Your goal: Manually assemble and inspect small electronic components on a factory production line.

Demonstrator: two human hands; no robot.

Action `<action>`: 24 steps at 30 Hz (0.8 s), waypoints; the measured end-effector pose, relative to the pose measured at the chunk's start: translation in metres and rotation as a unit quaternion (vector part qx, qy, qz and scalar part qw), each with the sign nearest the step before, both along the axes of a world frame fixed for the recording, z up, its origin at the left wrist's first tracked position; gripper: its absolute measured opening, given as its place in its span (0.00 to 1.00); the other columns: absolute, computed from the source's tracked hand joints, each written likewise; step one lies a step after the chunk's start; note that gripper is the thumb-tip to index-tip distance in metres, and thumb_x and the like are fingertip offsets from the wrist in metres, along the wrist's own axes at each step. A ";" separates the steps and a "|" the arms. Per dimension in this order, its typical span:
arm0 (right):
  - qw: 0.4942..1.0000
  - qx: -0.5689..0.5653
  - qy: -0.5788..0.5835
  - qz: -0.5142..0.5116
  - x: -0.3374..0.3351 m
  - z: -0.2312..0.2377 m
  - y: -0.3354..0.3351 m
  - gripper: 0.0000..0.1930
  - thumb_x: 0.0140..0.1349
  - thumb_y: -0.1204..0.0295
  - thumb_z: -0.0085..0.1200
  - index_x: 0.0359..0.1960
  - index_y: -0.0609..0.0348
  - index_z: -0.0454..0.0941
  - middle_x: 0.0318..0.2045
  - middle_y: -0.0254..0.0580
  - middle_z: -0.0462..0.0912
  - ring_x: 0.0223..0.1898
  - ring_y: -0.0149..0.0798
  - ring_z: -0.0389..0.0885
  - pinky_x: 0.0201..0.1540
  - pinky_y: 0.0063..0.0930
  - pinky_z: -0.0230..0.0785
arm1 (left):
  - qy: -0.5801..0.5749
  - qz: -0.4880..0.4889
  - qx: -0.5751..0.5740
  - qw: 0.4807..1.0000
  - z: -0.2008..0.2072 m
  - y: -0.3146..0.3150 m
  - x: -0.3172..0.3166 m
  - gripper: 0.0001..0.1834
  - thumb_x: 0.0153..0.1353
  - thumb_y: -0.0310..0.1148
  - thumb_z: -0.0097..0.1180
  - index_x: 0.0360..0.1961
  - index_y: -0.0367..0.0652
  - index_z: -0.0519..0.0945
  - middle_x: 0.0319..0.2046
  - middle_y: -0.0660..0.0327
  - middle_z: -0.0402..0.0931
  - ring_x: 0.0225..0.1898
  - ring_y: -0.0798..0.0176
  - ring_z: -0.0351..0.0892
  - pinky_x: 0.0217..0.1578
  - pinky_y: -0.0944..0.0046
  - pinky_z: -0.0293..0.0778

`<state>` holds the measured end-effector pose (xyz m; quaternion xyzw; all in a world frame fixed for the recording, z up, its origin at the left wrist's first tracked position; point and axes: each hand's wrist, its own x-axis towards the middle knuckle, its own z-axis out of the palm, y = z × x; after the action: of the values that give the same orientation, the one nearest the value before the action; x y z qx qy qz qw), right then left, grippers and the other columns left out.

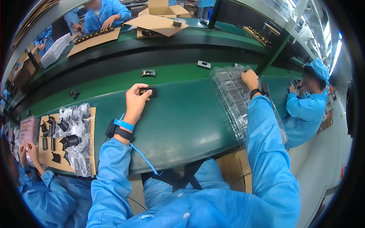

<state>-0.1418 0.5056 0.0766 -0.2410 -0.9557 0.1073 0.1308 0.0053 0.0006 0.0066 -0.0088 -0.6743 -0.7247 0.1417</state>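
Observation:
My left hand point(135, 102) is closed around a small black device housing point(153, 91) with some orange showing, at the far edge of the green table point(182, 125). A blue wrist strap with a cord circles that wrist. On the right, my right hand point(249, 79) is over the far part of a clear plastic compartment tray point(230, 100). Its fingers are curled together, and what they grip is hidden. On the green conveyor belt point(176, 70) beyond sit an open device unit point(148, 73) and a grey-topped device point(204, 64).
At left, a cardboard sheet point(48, 154) bears several black plastic parts and crumpled clear bags point(80, 152). Co-workers in blue sit left, right point(304, 114) and across the line. A green post point(275, 51) rises behind the tray. Open cardboard boxes point(157, 23) stand on the far shelf.

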 end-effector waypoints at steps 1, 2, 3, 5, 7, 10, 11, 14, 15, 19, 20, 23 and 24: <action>1.000 0.001 -0.004 0.000 0.000 0.003 -0.006 0.26 0.63 0.55 0.59 0.58 0.59 0.83 0.60 0.55 0.83 0.65 0.71 0.74 0.67 0.57 0.67 | -0.004 0.000 0.001 1.000 -0.002 -0.001 0.001 0.12 0.63 0.20 0.66 0.48 0.35 0.81 0.39 0.61 0.84 0.37 0.72 0.83 0.34 0.72 0.81; 1.000 -0.001 -0.004 0.001 0.000 0.004 -0.012 0.25 0.63 0.57 0.61 0.58 0.58 0.83 0.59 0.56 0.83 0.65 0.71 0.73 0.67 0.57 0.69 | -0.008 0.005 0.000 1.000 -0.004 -0.004 0.003 0.12 0.63 0.20 0.66 0.47 0.35 0.81 0.39 0.61 0.84 0.37 0.72 0.84 0.34 0.72 0.81; 1.000 -0.002 0.001 0.002 -0.005 0.007 -0.012 0.25 0.62 0.59 0.62 0.58 0.58 0.83 0.59 0.57 0.83 0.65 0.71 0.73 0.66 0.56 0.70 | -0.006 0.011 -0.001 1.000 -0.002 -0.005 -0.001 0.12 0.63 0.20 0.67 0.47 0.35 0.81 0.39 0.61 0.85 0.37 0.72 0.84 0.34 0.72 0.81; 1.000 0.013 0.005 -0.005 -0.004 0.007 -0.008 0.24 0.62 0.60 0.63 0.57 0.57 0.83 0.59 0.58 0.82 0.65 0.71 0.74 0.65 0.56 0.70 | -0.004 0.006 0.002 1.000 -0.004 0.000 -0.001 0.12 0.62 0.20 0.67 0.47 0.35 0.81 0.38 0.61 0.85 0.36 0.72 0.84 0.33 0.71 0.81; 0.999 0.039 0.022 -0.029 -0.005 0.003 0.001 0.22 0.62 0.61 0.64 0.56 0.56 0.83 0.59 0.59 0.82 0.63 0.69 0.75 0.63 0.57 0.72 | -0.004 -0.002 0.003 1.000 0.000 0.005 -0.006 0.12 0.62 0.20 0.67 0.47 0.35 0.82 0.38 0.61 0.85 0.36 0.72 0.84 0.33 0.71 0.81; 0.989 0.082 0.124 -0.023 -0.005 0.005 -0.003 0.20 0.65 0.61 0.62 0.55 0.56 0.81 0.57 0.56 0.82 0.62 0.68 0.76 0.60 0.58 0.73 | -0.007 0.001 -0.010 1.000 -0.002 0.003 -0.004 0.12 0.62 0.20 0.67 0.47 0.35 0.82 0.37 0.61 0.85 0.35 0.73 0.83 0.33 0.71 0.80; 0.971 0.111 0.213 0.010 -0.007 0.004 -0.011 0.17 0.68 0.61 0.60 0.53 0.56 0.80 0.51 0.55 0.83 0.57 0.66 0.79 0.56 0.57 0.74 | 0.003 0.000 0.003 1.000 -0.002 0.000 -0.004 0.12 0.62 0.20 0.67 0.47 0.34 0.81 0.37 0.61 0.84 0.35 0.73 0.82 0.33 0.72 0.80; 0.875 -0.171 0.376 0.251 -0.027 0.022 -0.021 0.18 0.71 0.67 0.60 0.57 0.62 0.78 0.38 0.52 0.89 0.35 0.47 0.92 0.36 0.39 0.83 | 0.006 -0.020 -0.017 1.000 0.006 0.011 -0.014 0.12 0.62 0.20 0.67 0.47 0.34 0.81 0.37 0.61 0.85 0.35 0.74 0.82 0.33 0.73 0.80; 0.856 -0.301 0.300 0.294 -0.019 0.028 -0.084 0.19 0.69 0.67 0.63 0.58 0.64 0.78 0.36 0.48 0.89 0.31 0.37 0.91 0.30 0.28 0.81 | -0.004 0.005 -0.028 1.000 -0.001 -0.003 -0.003 0.12 0.62 0.20 0.67 0.47 0.34 0.81 0.38 0.61 0.85 0.35 0.74 0.82 0.33 0.73 0.79; 0.759 -0.435 0.169 0.454 0.014 0.054 -0.198 0.16 0.68 0.65 0.66 0.47 0.67 0.82 0.29 0.36 0.86 0.27 0.25 0.81 0.28 0.21 0.72 | -0.007 0.006 -0.032 0.999 0.002 -0.003 -0.002 0.13 0.64 0.21 0.66 0.49 0.34 0.81 0.40 0.60 0.85 0.39 0.70 0.84 0.36 0.71 0.82; 0.742 -0.472 0.117 0.462 0.023 0.052 -0.226 0.14 0.72 0.63 0.62 0.46 0.63 0.82 0.30 0.32 0.85 0.28 0.24 0.78 0.29 0.21 0.72 | -0.015 0.020 -0.039 0.999 0.000 -0.003 -0.002 0.13 0.64 0.21 0.66 0.49 0.34 0.81 0.40 0.60 0.85 0.39 0.70 0.84 0.36 0.71 0.82; 0.672 -0.542 0.062 0.501 0.053 0.010 -0.294 0.12 0.78 0.63 0.53 0.45 0.60 0.79 0.29 0.28 0.79 0.27 0.23 0.76 0.24 0.22 0.70 | 0.001 0.013 0.015 1.000 -0.004 -0.003 -0.006 0.14 0.64 0.21 0.66 0.50 0.33 0.80 0.41 0.59 0.85 0.39 0.69 0.85 0.38 0.70 0.83; 0.667 -0.540 0.034 0.513 0.064 -0.005 -0.309 0.12 0.79 0.63 0.50 0.45 0.59 0.78 0.29 0.27 0.76 0.27 0.22 0.76 0.22 0.22 0.69 | 0.000 0.009 0.026 1.000 -0.004 -0.003 -0.006 0.13 0.65 0.21 0.66 0.50 0.33 0.80 0.41 0.58 0.85 0.40 0.68 0.85 0.38 0.70 0.84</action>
<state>-0.0777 0.1964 0.0713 0.2622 -0.6984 0.6627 -0.0651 -0.0009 -0.0022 0.0025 0.0009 -0.6555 -0.7405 0.1483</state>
